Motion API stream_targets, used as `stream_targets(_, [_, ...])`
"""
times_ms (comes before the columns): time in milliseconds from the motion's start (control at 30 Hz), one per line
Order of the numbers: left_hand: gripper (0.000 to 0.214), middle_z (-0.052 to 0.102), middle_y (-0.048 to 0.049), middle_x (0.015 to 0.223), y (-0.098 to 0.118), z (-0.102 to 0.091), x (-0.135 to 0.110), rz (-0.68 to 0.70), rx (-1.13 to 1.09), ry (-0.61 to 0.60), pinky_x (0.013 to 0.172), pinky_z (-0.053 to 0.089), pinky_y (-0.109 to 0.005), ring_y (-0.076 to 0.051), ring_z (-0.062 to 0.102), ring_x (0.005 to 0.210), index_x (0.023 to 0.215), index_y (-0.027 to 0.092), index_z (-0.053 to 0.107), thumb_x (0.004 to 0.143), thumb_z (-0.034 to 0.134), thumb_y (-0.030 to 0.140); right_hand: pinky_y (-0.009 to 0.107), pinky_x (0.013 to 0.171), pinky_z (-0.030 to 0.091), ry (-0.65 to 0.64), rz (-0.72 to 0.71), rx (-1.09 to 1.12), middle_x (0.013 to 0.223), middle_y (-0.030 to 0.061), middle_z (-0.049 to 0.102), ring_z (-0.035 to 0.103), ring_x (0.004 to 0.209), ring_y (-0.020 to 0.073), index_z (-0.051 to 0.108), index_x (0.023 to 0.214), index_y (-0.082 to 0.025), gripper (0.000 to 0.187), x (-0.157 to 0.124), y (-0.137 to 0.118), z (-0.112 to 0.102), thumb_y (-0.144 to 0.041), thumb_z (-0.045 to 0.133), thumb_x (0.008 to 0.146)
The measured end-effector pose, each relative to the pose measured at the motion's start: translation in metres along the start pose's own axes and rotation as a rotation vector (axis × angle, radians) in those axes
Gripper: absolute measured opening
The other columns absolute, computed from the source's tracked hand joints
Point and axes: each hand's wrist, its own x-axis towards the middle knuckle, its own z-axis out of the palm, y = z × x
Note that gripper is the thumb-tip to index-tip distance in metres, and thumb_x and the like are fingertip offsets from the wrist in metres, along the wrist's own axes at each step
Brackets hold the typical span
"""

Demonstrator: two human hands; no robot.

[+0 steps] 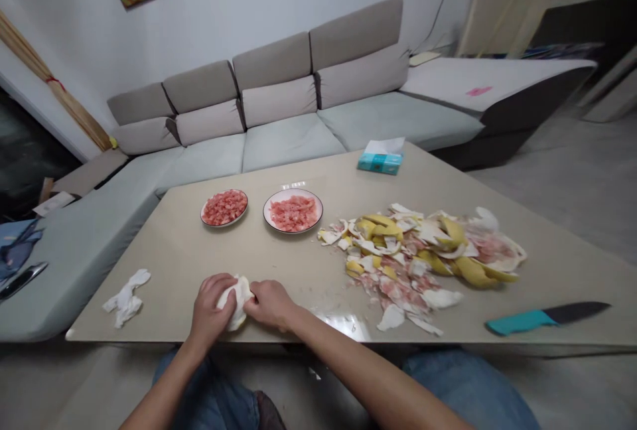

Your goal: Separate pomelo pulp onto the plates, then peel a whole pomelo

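Observation:
My left hand [212,304] is wrapped round the left side of a partly peeled pomelo piece [239,298], white with pith and faintly yellow at its lower edge. The fingers of my right hand [271,304] are closed in a pinch at the piece's right edge. Both hands are just above the table's near edge. Beyond them, a plate [265,217] holds pink pomelo flesh [293,213], and a second plate [204,219] to its left holds more flesh [223,207]. To the right spreads a heap of yellow-and-white peel [383,227] with pinkish membranes.
A knife [522,321] with a teal handle lies at the table's [184,251] near right, blade pointing right. Crumpled white tissue [127,297] is at the left. A blue tissue pack [381,159] lies near the far edge. A grey sofa [283,141] runs behind and along the left.

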Motion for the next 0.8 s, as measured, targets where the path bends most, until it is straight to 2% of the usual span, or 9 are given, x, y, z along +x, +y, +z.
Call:
stream_targets(100, [0.017,0.068,-0.0058,0.101,0.000,-0.002,-0.001,0.022,0.003,0.002,0.089,0.050,-0.038,-0.021,0.061,0.099,0.098,0.023,0.066,0.087,0.053,0.022,0.025,0.065,0.038,0.008,-0.013,0.018,0.096,0.0091,0.074,0.066,0.083,0.0200,0.069,0.098,-0.019,0.029,-0.005,0.003,-0.002,-0.026,0.046,0.084])
stream_targets(233, [0.018,0.068,-0.0060,0.101,-0.002,-0.003,-0.002,0.039,0.007,0.003,0.088,0.050,-0.040,-0.022,0.061,0.099,0.098,0.023,0.066,0.087,0.052,0.022,0.024,0.059,0.036,-0.013,-0.033,0.036,0.087,0.0066,0.075,0.067,0.077,0.0197,0.070,0.092,-0.020,0.030,-0.009,0.003,-0.009,-0.039,0.048,0.084])
stream_targets(333, [0.017,0.068,-0.0054,0.101,-0.003,-0.003,-0.001,0.046,-0.002,-0.009,0.089,0.050,-0.039,-0.021,0.061,0.098,0.098,0.024,0.066,0.087,0.053,0.023,0.026,0.058,0.036,-0.039,-0.038,0.038,0.085,0.0091,0.075,0.067,0.076,0.0219,0.071,0.089,-0.019,0.036,-0.006,0.003,-0.013,-0.044,0.045,0.085])
stream_targets(533, [0.016,0.067,-0.0058,0.100,-0.003,-0.004,0.001,0.023,-0.060,-0.037,0.088,0.051,-0.038,-0.021,0.061,0.098,0.098,0.024,0.066,0.087,0.054,0.024,0.029,0.067,0.039,-0.061,-0.033,0.048,0.090,0.0142,0.074,0.066,0.084,0.0263,0.074,0.089,-0.016,0.034,0.006,0.002,-0.010,-0.037,0.048,0.083])
stream_targets(633, [0.017,0.066,-0.0061,0.101,-0.005,-0.004,0.001,-0.009,-0.070,-0.049,0.090,0.050,-0.039,-0.021,0.061,0.099,0.099,0.024,0.066,0.088,0.053,0.024,0.027,0.067,0.038,-0.041,0.011,0.083,0.090,0.0110,0.074,0.065,0.083,0.0230,0.073,0.092,-0.017,0.033,0.008,0.003,-0.002,-0.035,0.047,0.084])
stream_targets(800, [0.018,0.066,-0.0064,0.101,-0.007,-0.005,0.002,-0.004,-0.074,-0.072,0.090,0.051,-0.038,-0.021,0.061,0.100,0.100,0.024,0.066,0.089,0.052,0.025,0.020,0.057,0.033,-0.049,0.028,0.166,0.082,0.0024,0.073,0.060,0.072,0.0140,0.072,0.089,-0.017,0.034,0.007,0.011,0.006,-0.031,0.042,0.089])
